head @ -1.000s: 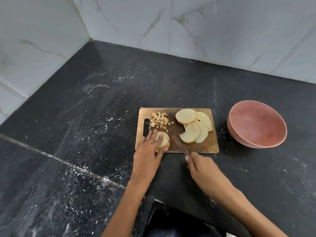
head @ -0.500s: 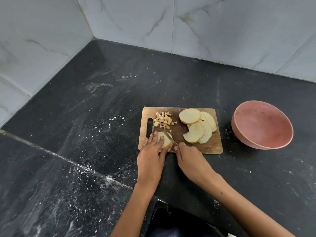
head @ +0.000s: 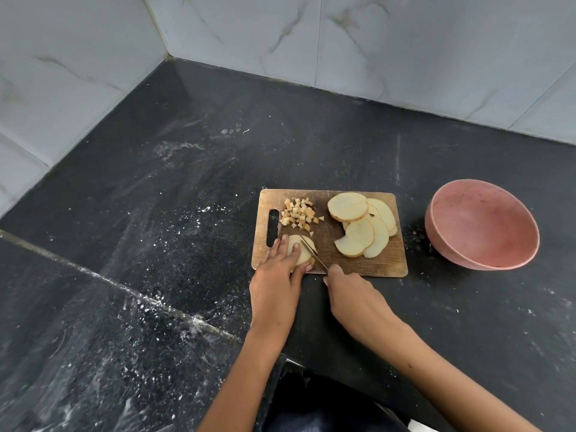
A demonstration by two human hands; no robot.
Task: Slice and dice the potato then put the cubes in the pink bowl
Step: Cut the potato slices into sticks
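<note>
Head view: I note the right hand (head: 355,302), gripping the knife (head: 313,251), has moved in from lower centre onto the potato slice (head: 300,251) pinned by the flat left hand (head: 277,285) on the board (head: 386,266); dicing resumes, pink bowl (head: 481,229) unfilled at right.

Both forearms are bare to the frame edge, with no sleeves, rings or watch visible on the hands (head: 274,288).

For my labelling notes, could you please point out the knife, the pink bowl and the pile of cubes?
knife (head: 312,249), head view, on its blade.
pink bowl (head: 486,226), head view, inner wall.
pile of cubes (head: 297,213), head view, pile's middle.
</note>
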